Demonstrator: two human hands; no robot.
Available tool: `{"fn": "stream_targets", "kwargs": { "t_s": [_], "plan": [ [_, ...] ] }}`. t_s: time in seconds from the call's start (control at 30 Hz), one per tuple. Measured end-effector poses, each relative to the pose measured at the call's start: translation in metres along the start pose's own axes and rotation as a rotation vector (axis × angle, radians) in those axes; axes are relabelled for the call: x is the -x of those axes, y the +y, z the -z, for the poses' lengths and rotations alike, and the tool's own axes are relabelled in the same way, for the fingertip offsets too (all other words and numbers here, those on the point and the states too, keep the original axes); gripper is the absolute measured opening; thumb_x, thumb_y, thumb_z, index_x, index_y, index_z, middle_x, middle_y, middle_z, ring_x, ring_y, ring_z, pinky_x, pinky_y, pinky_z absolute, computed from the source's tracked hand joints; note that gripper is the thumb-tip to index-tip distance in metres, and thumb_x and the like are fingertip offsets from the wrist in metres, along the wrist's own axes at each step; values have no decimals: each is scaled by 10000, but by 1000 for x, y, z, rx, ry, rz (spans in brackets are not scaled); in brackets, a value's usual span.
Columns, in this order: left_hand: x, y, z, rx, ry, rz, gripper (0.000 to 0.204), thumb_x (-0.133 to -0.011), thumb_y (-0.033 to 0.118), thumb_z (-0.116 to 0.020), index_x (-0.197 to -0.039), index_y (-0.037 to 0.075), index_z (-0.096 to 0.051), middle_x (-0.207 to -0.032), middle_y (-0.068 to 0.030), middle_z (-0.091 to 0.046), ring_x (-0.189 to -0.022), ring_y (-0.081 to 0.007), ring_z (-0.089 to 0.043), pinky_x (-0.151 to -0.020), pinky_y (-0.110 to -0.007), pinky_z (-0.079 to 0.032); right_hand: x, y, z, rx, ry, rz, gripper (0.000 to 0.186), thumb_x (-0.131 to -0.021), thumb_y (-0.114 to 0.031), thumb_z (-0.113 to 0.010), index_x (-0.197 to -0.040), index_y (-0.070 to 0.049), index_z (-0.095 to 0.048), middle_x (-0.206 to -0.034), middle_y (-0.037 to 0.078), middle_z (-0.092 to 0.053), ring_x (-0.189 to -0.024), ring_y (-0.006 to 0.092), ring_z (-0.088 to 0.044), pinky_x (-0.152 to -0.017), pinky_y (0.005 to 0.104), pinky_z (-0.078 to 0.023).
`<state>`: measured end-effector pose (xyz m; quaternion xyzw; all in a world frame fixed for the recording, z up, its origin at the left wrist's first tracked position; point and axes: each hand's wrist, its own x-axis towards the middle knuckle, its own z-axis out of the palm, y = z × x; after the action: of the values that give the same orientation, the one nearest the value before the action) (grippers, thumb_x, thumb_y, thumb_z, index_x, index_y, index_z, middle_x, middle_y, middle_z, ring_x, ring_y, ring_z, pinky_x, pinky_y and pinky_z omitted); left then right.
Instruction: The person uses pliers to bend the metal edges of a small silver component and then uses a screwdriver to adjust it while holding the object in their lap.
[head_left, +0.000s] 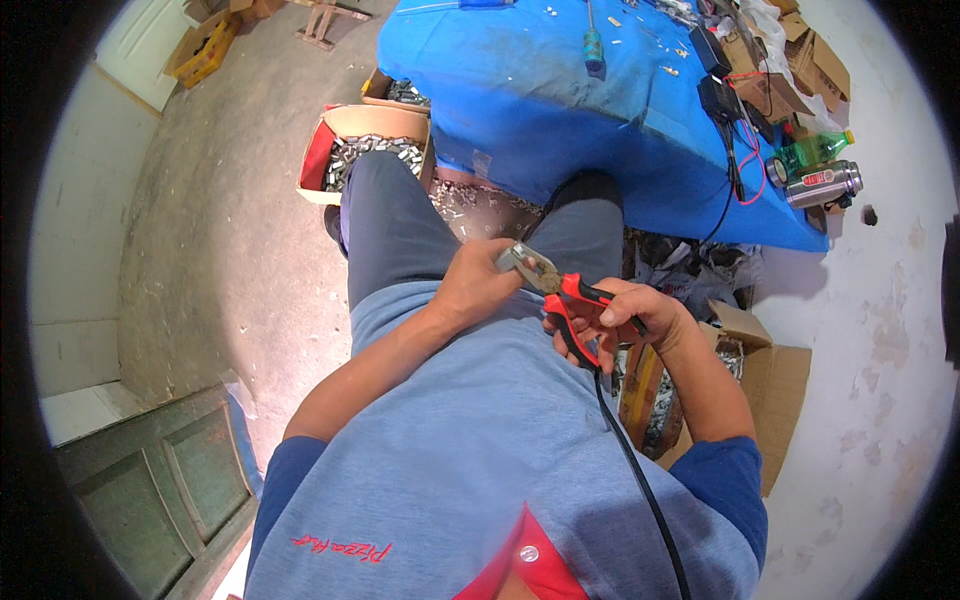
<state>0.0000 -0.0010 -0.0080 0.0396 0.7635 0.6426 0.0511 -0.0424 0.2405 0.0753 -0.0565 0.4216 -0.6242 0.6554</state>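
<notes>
My right hand (645, 315) is wrapped around the red and black handles of a pair of pliers (556, 290). The handles are spread apart, and the jaws point up and left toward my other hand. My left hand (474, 284) pinches a small silvery metal piece (507, 261) right at the jaw tips. Whether the jaws bite on that piece I cannot tell; fingers cover part of it. Both hands are above my lap, in front of my shirt.
A blue-covered table (500, 110) stands ahead, bearing a teal-handled screwdriver (593, 48), black power adapters (717, 98), a green bottle (812, 150) and a steel thermos (825, 185). By my left knee is a box (318, 160) of small metal pieces. A cardboard box (780, 385) sits at right.
</notes>
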Motion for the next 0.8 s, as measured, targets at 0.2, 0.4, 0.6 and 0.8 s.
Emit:
{"fn": "stream_targets", "kwargs": {
  "t_s": [0.2, 0.4, 0.6, 0.8],
  "plan": [
    [1, 14, 2, 44, -7, 35, 230, -907, 207, -654, -922, -18, -702, -713, -74, -653, -672, -98, -564, -613, -312, -461, 0, 2, -3, -1, 54, 16, 787, -666, -305, -681, -1271, 160, -489, -1058, 289, -634, -896, 329, -691, -549, 355, -632],
    [2, 15, 2, 62, 14, 8, 212, -914, 181, -661, -866, -24, -679, -664, 37, -564, -635, -41, -457, -540, -265, -386, 0, 4, 2, -9, -22, 13, 699, -756, -303, -652, -1306, 100, -500, -1098, 256, -646, -934, 291, -690, -599, 357, -624],
    [2, 11, 3, 57, 0, 16, 203, -908, 183, -654, -925, -14, -702, -697, -48, -647, -659, -67, -540, -592, -285, -452, 1, 3, 0, 19, 3, 15, 680, -755, -304, -650, -1297, 83, -512, -1093, 245, -646, -923, 279, -689, -589, 349, -621],
    [3, 10, 3, 83, 27, -35, 132, -891, 106, -642, -892, -16, -691, -691, 15, -620, -649, -41, -514, -564, -249, -427, 1, 1, -8, 82, 59, 27, 634, -768, -289, -625, -1278, 74, -528, -1059, 219, -655, -891, 248, -687, -569, 310, -616]
  ]
}}
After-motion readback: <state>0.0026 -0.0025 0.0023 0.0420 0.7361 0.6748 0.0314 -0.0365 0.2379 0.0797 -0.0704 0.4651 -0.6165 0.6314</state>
